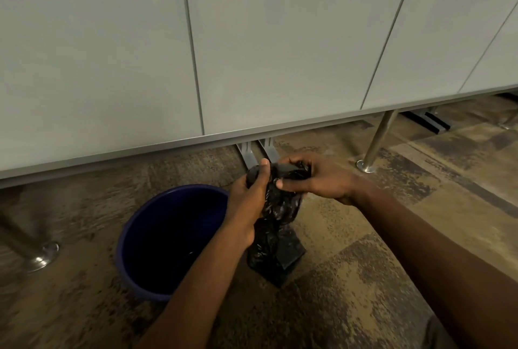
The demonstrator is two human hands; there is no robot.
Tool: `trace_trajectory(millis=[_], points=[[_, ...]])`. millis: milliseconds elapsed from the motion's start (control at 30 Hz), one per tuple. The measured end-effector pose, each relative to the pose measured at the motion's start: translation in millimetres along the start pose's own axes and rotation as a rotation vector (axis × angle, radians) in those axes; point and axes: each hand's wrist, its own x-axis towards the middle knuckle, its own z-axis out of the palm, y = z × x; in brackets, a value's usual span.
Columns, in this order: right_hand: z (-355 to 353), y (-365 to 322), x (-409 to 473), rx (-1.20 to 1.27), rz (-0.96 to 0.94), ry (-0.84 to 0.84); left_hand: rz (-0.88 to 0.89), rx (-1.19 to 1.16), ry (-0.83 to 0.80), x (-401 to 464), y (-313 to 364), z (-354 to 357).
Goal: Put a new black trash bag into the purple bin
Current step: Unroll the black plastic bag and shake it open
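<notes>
On the patterned carpet point(350, 236), in front of a pale panelled partition point(252, 54), the purple bin point(131, 239) stands upright, mouth open toward me; its inside is too dark to read. My left hand point(246, 202) is clenched around the upper part of the black trash bag point(276, 214), thumb up along the crumpled plastic. My right hand point(316, 177) grips the top of the same bag from the other side, fingers curled over it, thumb pressed against the bunched film. The bag is held above the floor just right of the bin's rim, not in the bin; it hangs crumpled, with its lower end still in a flat folded block. My left forearm crosses over the bin's near rim. A metal leg point(377, 141) stands on the carpet behind my right hand, another metal foot point(42, 257) left of the bin.
</notes>
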Motion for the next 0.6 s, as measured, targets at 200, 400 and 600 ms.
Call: trace_trajectory(millis=[200, 400, 600], points=[[-12, 11, 3, 0.165, -0.015, 0.137, 0.056, 0.206, -0.06, 0, -2, -24], [-9, 9, 8, 0.282, 0.065, 0.251, 0.127, 0.172, -0.046, 4, -5, -46], [11, -1, 9, 0.195, 0.033, 0.113, 0.114, 0.124, -0.129, -3, -11, -25]])
